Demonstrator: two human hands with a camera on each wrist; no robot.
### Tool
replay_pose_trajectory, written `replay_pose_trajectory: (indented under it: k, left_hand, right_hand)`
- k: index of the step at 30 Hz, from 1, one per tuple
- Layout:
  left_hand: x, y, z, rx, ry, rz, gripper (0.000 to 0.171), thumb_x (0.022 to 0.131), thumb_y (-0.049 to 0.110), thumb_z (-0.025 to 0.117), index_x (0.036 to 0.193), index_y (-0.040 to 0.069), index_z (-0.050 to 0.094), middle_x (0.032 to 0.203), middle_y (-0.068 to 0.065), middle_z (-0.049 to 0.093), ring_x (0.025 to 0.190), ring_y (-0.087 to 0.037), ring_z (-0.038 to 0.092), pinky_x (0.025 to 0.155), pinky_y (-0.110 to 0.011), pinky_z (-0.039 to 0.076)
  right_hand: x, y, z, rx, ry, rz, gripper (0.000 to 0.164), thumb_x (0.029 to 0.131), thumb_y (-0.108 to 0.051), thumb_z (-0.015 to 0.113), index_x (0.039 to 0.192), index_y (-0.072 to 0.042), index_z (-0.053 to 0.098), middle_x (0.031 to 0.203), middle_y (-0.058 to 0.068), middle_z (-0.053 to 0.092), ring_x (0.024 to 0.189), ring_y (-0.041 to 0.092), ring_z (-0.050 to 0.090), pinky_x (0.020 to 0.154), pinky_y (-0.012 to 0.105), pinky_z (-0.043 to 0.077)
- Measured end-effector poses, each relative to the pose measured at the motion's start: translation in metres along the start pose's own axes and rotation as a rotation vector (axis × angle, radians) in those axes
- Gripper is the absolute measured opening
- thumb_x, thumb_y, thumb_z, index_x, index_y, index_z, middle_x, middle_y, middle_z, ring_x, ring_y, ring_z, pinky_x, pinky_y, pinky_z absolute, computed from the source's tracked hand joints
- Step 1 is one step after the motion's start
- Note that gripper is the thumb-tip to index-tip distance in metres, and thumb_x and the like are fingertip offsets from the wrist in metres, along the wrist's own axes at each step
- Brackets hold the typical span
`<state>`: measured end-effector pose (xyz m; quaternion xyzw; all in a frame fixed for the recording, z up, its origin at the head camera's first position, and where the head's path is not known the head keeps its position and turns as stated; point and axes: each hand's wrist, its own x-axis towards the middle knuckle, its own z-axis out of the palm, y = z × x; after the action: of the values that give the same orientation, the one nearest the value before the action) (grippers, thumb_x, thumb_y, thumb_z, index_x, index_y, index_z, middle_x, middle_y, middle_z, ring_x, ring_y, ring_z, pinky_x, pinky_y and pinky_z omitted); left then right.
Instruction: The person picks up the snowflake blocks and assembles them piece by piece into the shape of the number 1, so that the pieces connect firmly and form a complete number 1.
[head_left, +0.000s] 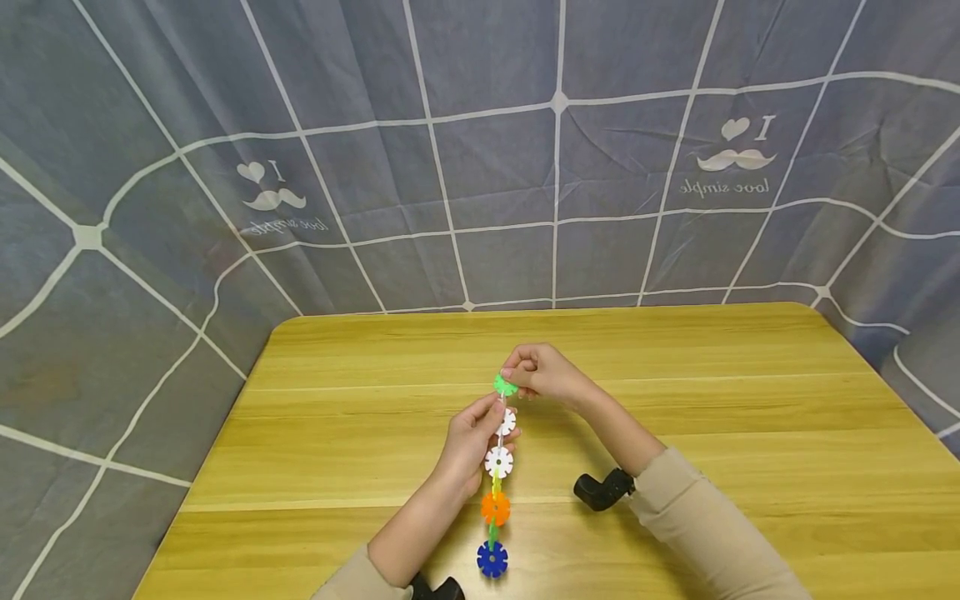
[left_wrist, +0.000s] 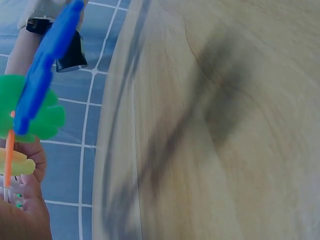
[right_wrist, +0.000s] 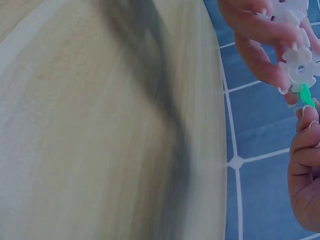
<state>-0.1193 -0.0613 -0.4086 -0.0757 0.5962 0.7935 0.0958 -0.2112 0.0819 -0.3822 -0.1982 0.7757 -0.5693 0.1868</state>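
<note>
A chain of notched plastic snowflake discs hangs between and below the two hands in the head view. My left hand [head_left: 468, 437] grips it around the white discs [head_left: 498, 462] near its upper part. My right hand [head_left: 551, 375] pinches a light green disc [head_left: 506, 384] at the chain's top end. The right wrist view shows that green disc [right_wrist: 306, 95] edge-on, touching a white disc [right_wrist: 300, 67] beside the left fingers [right_wrist: 265, 62]. Lower down come yellow [head_left: 496, 483], orange [head_left: 495, 508] and green [head_left: 492, 535] discs, then a dark blue disc [head_left: 492, 559] at the bottom end.
The chain is over a wood-grain table [head_left: 337, 433]. A grey curtain [head_left: 495, 183] with white lines surrounds its back and sides. Black wrist-worn devices [head_left: 602, 490] sit by both sleeves. Blurred shadows [left_wrist: 175, 130] fall across the tabletop.
</note>
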Motion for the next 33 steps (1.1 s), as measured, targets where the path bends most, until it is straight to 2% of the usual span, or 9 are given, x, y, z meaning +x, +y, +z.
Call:
replay_pose_trajectory:
  k: [8, 12, 17, 23, 33]
  left_hand:
    - [-0.0030, -0.0027, 0.0020, 0.002, -0.047, 0.000, 0.042, 0.098, 0.015, 0.048, 0.133, -0.009, 0.044, 0.106, -0.014, 0.062, 0.070, -0.006, 0.062, 0.060, -0.017, 0.054]
    - [-0.0047, -0.0041, 0.0040, -0.002, -0.031, 0.011, 0.041, 0.098, 0.015, 0.049, 0.131, -0.009, 0.046, 0.098, -0.008, 0.064, 0.068, -0.006, 0.062, 0.058, -0.017, 0.054]
    - [-0.0067, -0.0046, 0.0070, -0.015, 0.005, 0.043, 0.038, 0.098, 0.014, 0.049, 0.129, -0.008, 0.049, 0.093, -0.005, 0.064, 0.066, -0.006, 0.061, 0.055, -0.017, 0.053]
    - [-0.0071, -0.0043, 0.0081, -0.026, 0.017, 0.054, 0.037, 0.097, 0.012, 0.050, 0.129, -0.008, 0.049, 0.092, -0.005, 0.064, 0.064, -0.006, 0.061, 0.054, -0.016, 0.052]
    - [-0.0022, -0.0023, 0.0086, -0.050, 0.028, 0.071, 0.033, 0.096, 0.008, 0.051, 0.124, -0.009, 0.053, 0.090, -0.006, 0.064, 0.063, -0.007, 0.061, 0.053, -0.016, 0.052]
  right_hand:
    - [0.0001, -0.0007, -0.0054, 0.004, -0.114, -0.020, 0.010, 0.094, -0.002, 0.052, 0.086, 0.004, 0.055, 0.058, 0.003, 0.050, 0.049, 0.009, 0.039, 0.047, 0.020, 0.034]
    - [0.0000, 0.0006, -0.0063, 0.018, -0.143, -0.023, 0.011, 0.094, 0.000, 0.050, 0.086, 0.004, 0.055, 0.060, 0.005, 0.052, 0.048, 0.009, 0.039, 0.047, 0.020, 0.034]
    - [-0.0015, 0.0014, -0.0038, 0.061, -0.116, -0.019, 0.011, 0.094, 0.000, 0.051, 0.085, 0.004, 0.055, 0.060, 0.002, 0.054, 0.049, 0.008, 0.041, 0.047, 0.018, 0.034]
    - [-0.0042, 0.0029, -0.0006, 0.111, -0.076, -0.013, 0.011, 0.093, 0.001, 0.051, 0.083, 0.003, 0.054, 0.059, -0.001, 0.054, 0.049, 0.007, 0.042, 0.046, 0.017, 0.034]
    - [-0.0084, -0.0006, 0.0018, 0.108, -0.028, -0.023, 0.010, 0.093, -0.002, 0.054, 0.085, 0.004, 0.055, 0.059, -0.001, 0.054, 0.050, 0.008, 0.043, 0.047, 0.018, 0.036]
